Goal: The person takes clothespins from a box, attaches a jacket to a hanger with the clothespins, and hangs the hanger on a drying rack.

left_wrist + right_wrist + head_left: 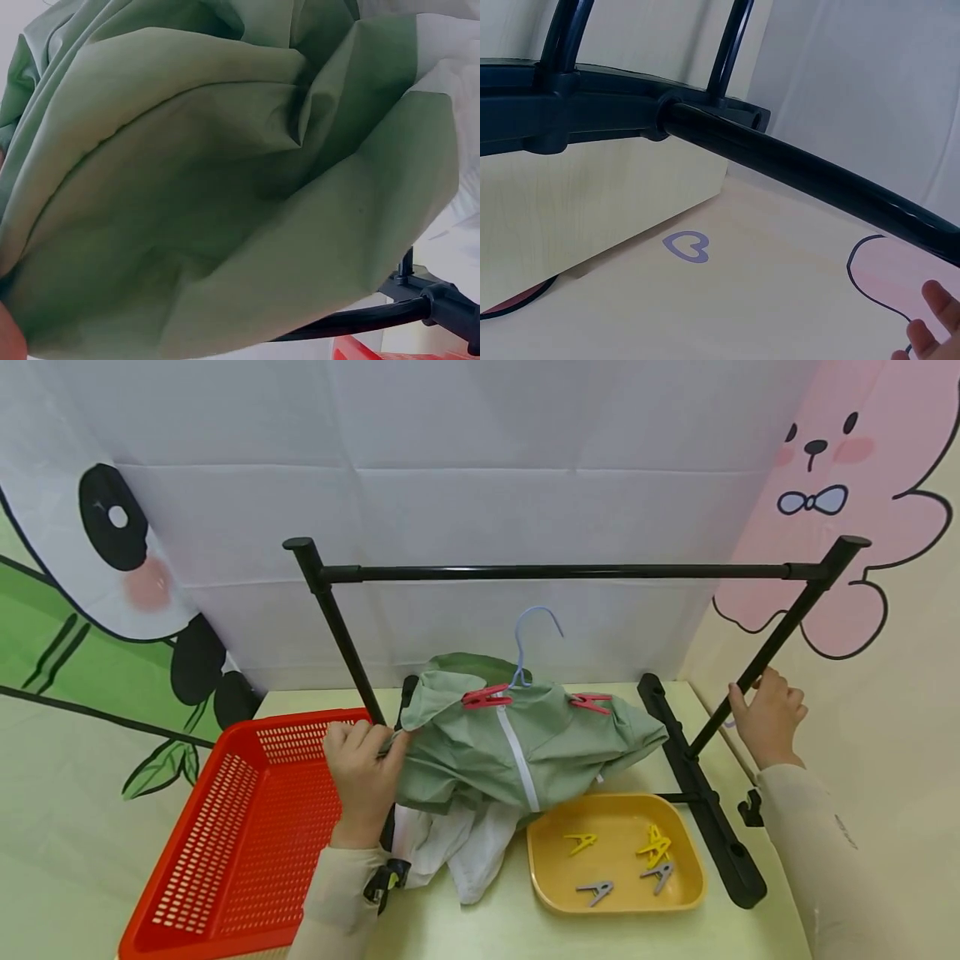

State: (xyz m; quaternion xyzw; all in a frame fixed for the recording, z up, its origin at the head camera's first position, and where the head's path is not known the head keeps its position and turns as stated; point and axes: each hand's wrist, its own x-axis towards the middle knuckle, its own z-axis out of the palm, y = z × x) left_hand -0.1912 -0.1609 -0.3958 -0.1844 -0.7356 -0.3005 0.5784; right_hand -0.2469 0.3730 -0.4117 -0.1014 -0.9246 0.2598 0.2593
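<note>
A black garment rack (573,572) stands on the table. My left hand (365,777) grips its left post, with the sleeve edge of a green zip jacket (465,768) against the fingers. On the right post (802,161), my right hand (768,718) has its thumb across the front; the right wrist view catches only fingertips below it. The jacket is on a hanger whose blue hook (519,643) points up, below the top bar and apart from it. Two red clothespins (487,697) clip the jacket's shoulders. Green fabric (180,187) fills the left wrist view.
A red plastic basket (198,802) stands at the left. In front of the rack, a yellow tray (542,881) contains several yellow and grey clothespins. White cloth (480,856) hangs below the jacket. The rack's right foot (720,835) lies near the table's right edge.
</note>
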